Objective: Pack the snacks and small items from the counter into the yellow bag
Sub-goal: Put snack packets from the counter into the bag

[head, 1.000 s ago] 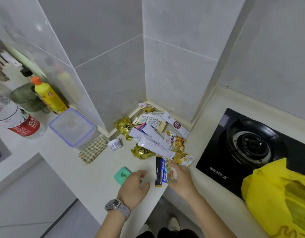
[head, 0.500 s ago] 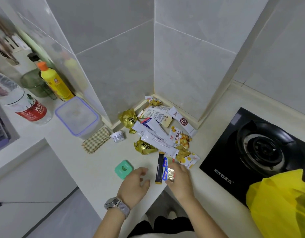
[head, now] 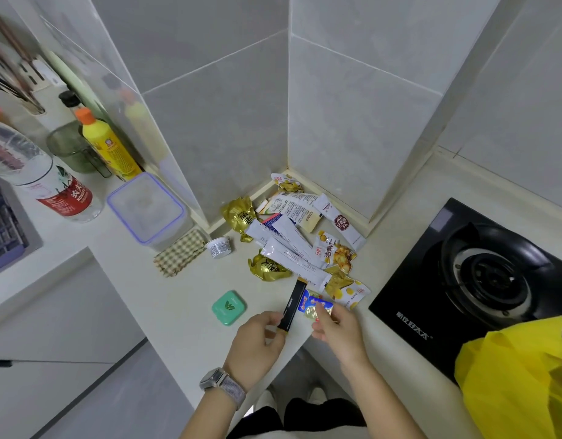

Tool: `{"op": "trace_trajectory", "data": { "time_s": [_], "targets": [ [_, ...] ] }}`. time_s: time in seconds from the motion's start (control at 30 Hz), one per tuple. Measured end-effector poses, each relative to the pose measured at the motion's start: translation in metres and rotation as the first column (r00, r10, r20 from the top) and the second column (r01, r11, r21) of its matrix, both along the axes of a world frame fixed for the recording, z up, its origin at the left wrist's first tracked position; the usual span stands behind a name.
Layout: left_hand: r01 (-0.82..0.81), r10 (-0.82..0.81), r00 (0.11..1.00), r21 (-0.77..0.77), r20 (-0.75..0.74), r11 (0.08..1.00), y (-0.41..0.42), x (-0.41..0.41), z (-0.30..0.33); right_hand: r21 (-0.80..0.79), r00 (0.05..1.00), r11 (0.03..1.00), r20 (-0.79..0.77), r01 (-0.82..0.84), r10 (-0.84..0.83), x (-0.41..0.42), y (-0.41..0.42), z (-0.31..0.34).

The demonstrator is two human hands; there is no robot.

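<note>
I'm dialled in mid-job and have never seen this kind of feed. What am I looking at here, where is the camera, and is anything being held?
There is no machine: a person's bare hands, filmed by one wide-angle camera on their head, looking down at a kitchen counter. The left hand pinches a black stick sachet. The right hand grips a blue packet. Behind lie a pile of snack packets, a green case, a small tub. The yellow bag sits at the right, partly on the gas hob.

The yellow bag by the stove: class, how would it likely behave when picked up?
The yellow bag looks like thin crumpled film, so probably floppy and light. Its glossy folds suggest a slippery surface, likely sagging unless held by its rim.
</note>
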State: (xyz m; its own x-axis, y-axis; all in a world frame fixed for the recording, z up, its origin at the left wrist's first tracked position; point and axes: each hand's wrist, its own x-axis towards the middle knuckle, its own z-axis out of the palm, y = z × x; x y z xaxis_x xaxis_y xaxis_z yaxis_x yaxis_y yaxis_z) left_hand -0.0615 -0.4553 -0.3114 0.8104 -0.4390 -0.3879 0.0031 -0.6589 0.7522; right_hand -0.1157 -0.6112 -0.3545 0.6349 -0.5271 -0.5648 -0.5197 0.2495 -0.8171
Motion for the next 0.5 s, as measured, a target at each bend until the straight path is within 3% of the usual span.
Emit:
{"op": "trace_trajectory", "data": {
  "time_s": [0.13, 0.27, 0.5],
  "targets": [
    [-0.093, 0.089, 0.994, -0.064, -0.059, 0.994, -0.006, -0.004, 0.005, 0.161, 0.996, 0.986, 0.074, 0.042, -0.054, 0.004, 0.001, 0.034],
    [-0.230, 0.182, 0.956, -0.202, -0.229, 0.952, -0.013, -0.004, 0.011, 0.245, 0.992, 0.970, 0.127, -0.005, -0.027, 0.007, 0.008, 0.060],
    [-0.422, 0.233, 0.874, -0.430, -0.427, 0.798, -0.022, -0.005, 0.039, 0.227, 0.984, 0.972, 0.179, -0.066, 0.025, 0.010, 0.024, 0.085]
  ]
}}
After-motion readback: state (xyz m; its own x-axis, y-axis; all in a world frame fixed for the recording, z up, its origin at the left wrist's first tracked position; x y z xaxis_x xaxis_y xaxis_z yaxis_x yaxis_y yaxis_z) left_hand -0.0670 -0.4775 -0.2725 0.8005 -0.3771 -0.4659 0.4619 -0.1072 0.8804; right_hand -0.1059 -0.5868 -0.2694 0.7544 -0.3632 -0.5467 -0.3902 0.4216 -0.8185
